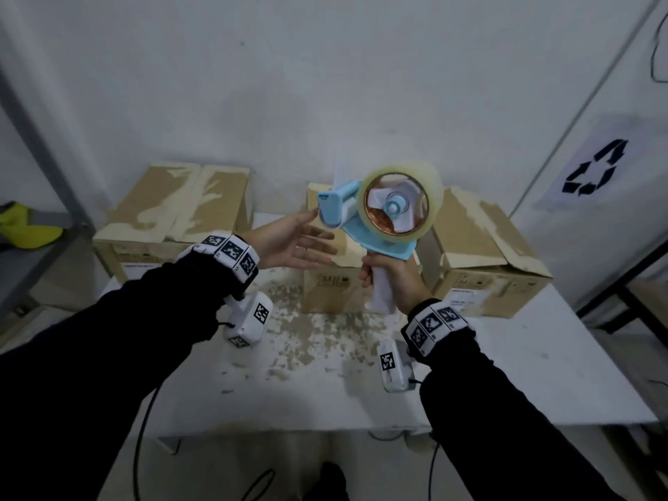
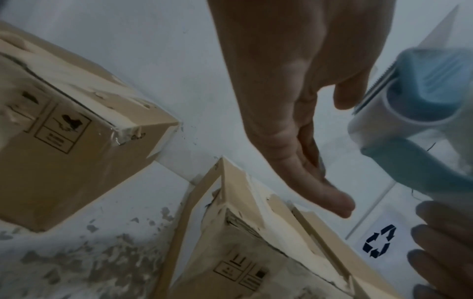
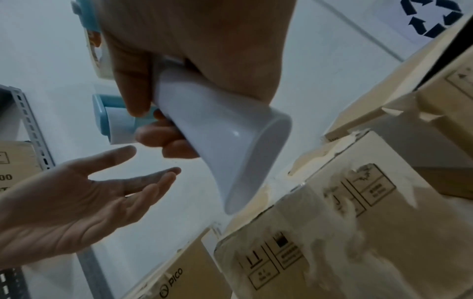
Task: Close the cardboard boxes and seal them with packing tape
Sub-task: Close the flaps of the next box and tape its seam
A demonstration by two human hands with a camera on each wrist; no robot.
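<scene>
My right hand [image 1: 385, 274] grips the white handle [image 3: 217, 129] of a blue tape dispenser [image 1: 376, 211], held upright above the table. It carries a roll of clear packing tape [image 1: 430, 182]. My left hand [image 1: 300, 240] is open, palm up, its fingertips close to the dispenser's front roller [image 2: 399, 105]. Three cardboard boxes stand on the table against the wall: a left box [image 1: 180, 207], a middle box [image 1: 325, 287] behind the dispenser, and a right box [image 1: 484, 254]. Their top flaps lie down, with torn pale patches.
The white table [image 1: 506, 374] has a scuffed, peeling patch [image 1: 314, 338] in front of the middle box. A grey metal shelf [image 1: 39, 226] with a yellow item [image 1: 25, 226] stands at the left. A recycling sign [image 1: 592, 171] hangs on the right wall. Cables hang below the table's front edge.
</scene>
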